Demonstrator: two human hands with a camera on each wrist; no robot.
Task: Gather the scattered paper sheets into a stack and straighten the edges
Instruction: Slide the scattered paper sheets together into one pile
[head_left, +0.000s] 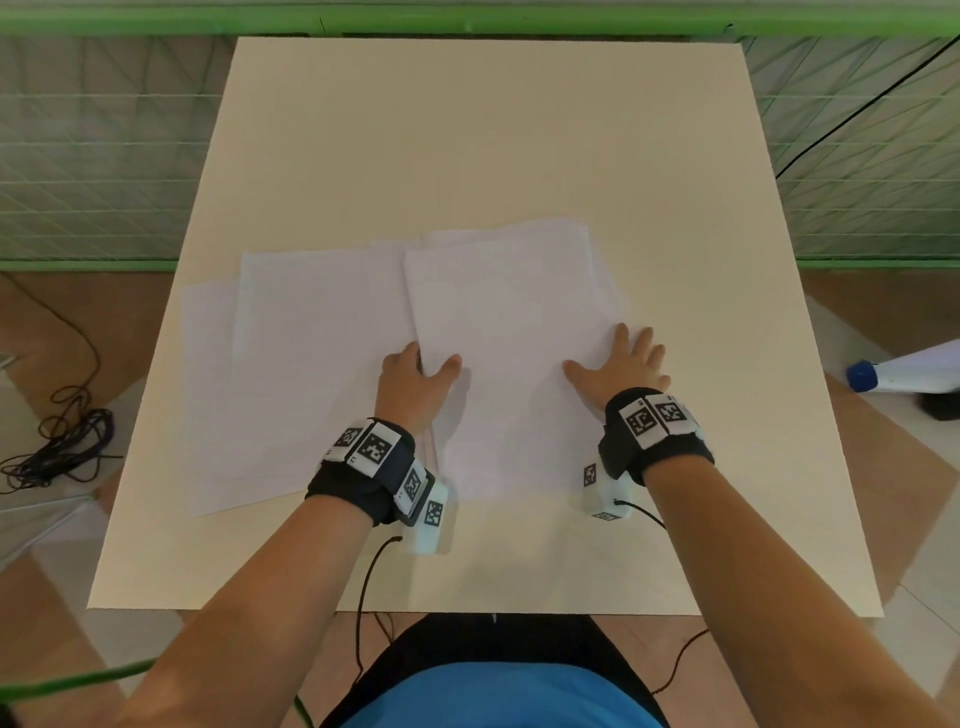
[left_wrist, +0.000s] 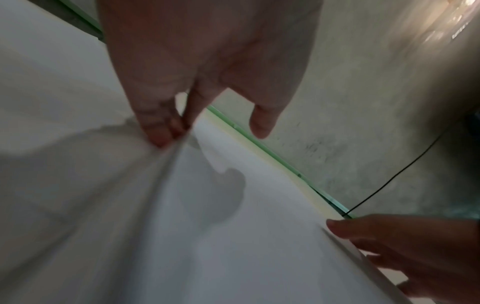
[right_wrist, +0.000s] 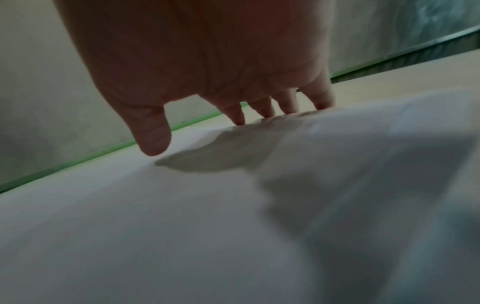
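Observation:
Several white paper sheets lie overlapped on the near half of a beige table; one hangs slightly over the table's left edge. The top sheet sits right of centre, tilted. My left hand holds that sheet's left edge, fingers tucked beneath it and thumb over it. In the left wrist view the fingertips dig in under the lifted edge of the top sheet. My right hand lies flat with spread fingers on the sheets' right side. In the right wrist view its fingertips touch the paper.
A green frame with netting surrounds the table at the back and sides. Tangled dark cables lie on the floor at left. A white bottle with a blue cap lies on the floor at right. Wrist-camera cords hang near the table's front edge.

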